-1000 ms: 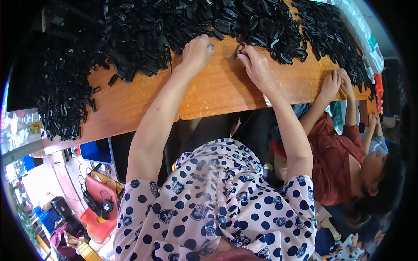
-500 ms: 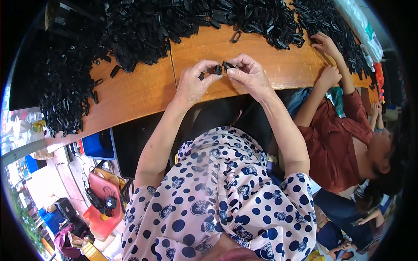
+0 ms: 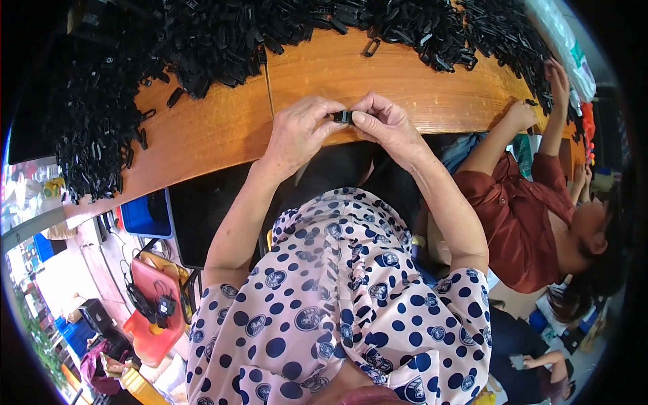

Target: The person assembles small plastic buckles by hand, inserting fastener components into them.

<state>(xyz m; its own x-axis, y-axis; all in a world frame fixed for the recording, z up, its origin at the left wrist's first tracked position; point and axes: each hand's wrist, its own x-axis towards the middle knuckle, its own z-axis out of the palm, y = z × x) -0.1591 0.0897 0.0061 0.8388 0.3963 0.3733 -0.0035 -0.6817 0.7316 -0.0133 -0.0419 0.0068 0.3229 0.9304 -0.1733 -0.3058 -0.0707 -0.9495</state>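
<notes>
Between my two hands, just over the near edge of the wooden table, is a small black plastic piece (image 3: 343, 117). It looks like a buckle or clip, but its exact kind is too small to tell. My left hand (image 3: 300, 131) pinches one end between thumb and fingers. From the other side my right hand (image 3: 391, 131) grips it, with thumb and index finger close to the left fingertips. Past my hands, a large heap of similar black plastic parts (image 3: 223, 50) covers the table's far side. One loose frame-shaped part (image 3: 371, 47) lies apart from it.
The wooden table (image 3: 229, 121) stretches across in front of me. On my right, a person in a dark red shirt (image 3: 506, 236) has both hands near the table's right end. At lower left are a blue bin (image 3: 145, 226) and a red chair (image 3: 152, 337) with black cables.
My hands have come together; the black parts held slightly apart between them now meet as one piece. The neighbour's hands have shifted right, one reaching toward the heap's end.
</notes>
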